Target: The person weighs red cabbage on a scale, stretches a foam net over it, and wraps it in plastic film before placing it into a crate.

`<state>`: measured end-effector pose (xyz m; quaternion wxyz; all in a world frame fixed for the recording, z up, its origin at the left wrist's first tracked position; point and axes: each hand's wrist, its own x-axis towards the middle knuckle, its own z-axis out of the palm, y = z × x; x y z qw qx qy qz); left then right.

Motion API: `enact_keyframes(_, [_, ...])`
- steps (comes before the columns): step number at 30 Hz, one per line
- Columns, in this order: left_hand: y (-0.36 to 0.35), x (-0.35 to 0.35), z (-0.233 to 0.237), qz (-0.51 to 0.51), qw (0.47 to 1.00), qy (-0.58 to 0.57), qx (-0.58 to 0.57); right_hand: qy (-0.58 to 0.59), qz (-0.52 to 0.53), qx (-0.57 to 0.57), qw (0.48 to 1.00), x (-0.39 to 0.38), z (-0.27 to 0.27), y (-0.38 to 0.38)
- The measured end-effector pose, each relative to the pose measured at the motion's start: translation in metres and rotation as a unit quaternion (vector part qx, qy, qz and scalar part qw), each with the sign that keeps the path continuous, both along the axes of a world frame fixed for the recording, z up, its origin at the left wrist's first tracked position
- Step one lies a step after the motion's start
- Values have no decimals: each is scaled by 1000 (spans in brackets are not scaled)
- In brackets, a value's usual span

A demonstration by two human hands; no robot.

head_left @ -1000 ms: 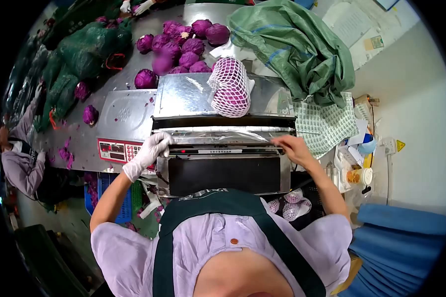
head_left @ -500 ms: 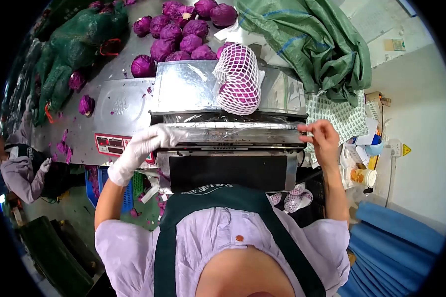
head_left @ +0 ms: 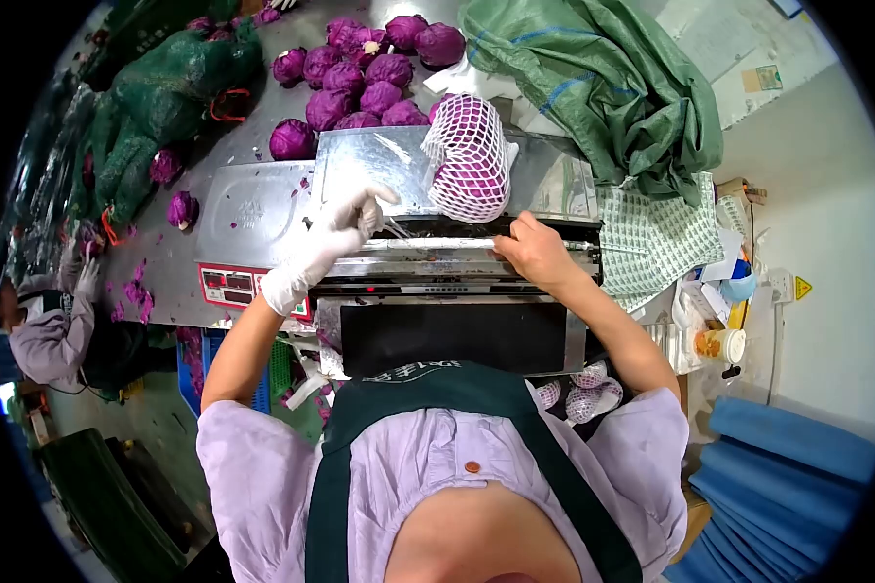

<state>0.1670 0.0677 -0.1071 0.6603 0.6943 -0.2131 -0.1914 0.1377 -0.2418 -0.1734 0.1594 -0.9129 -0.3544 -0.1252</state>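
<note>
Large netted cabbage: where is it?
The large netted cabbage lies on the metal cover, upper centre of the head view, ahead and left of the right hand.

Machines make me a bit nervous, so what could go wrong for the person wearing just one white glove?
The netted purple cabbage rests near the front edge of the metal cover, so a bump might roll it off. The bare right hand is right by the silvery bar, so it could perhaps get pinched.
</note>
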Motion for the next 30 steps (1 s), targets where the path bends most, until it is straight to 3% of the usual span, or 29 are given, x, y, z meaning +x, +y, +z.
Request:
enact_keyframes(1, [2,-2,9,-20,988,-69,135,-25,14,-24,999,2,-5,2])
enact_keyframes(2, [2,-3,11,-21,988,-70,135,-49,6,-14,999,5,-8,2])
enact_keyframes(4, [2,-4,13,-67,920,-215,320,-49,-13,33,998,8,-2,9])
enact_keyframes(5, [3,-3,6,-67,920,-216,320,-47,-31,80,995,9,0,13])
enact_keyframes(8, [2,-1,-35,-52,819,-425,381,-54,-34,115,991,7,1,25])
enact_keyframes(9, [0,-1,-42,-52,819,-426,381,-49,-39,136,989,6,0,27])
enact_keyframes(12, [-4,7,-63,-28,636,-646,421,16,-52,125,991,0,-8,24])
enact_keyframes(13, [-1,11,-67,-27,636,-647,419,16,-53,123,991,-1,-7,23])
enact_keyframes(15, [2,19,-69,-26,588,-700,404,119,-80,171,975,-3,-3,26])
enact_keyframes(16, [1,24,-70,-12,557,-741,375,96,-68,191,974,-2,-8,29])
enact_keyframes(17, [-3,25,-71,-12,557,-742,374,95,-68,191,975,-3,-7,32])
enact_keyframes(19, [-19,26,-71,27,680,-680,274,96,-46,280,954,-3,-3,41])
enact_keyframes(23, [-31,-1,-79,80,846,-493,187,133,-97,409,898,-25,26,41])
enact_keyframes(24, [-29,-7,-70,87,846,-501,161,181,-115,468,858,-32,24,36])
enact_keyframes(25, [-32,-14,-72,154,895,-416,49,198,-133,508,828,-38,21,30])
enact_keyframes(27, [-34,-18,-63,166,904,-391,45,221,-141,578,773,-45,19,24])
enact_keyframes(28, [-39,-15,-64,165,905,-388,48,221,-139,576,775,-44,15,21])
enact_keyframes(30, [-56,-15,-68,203,971,-115,-54,252,-129,578,766,-28,14,30])
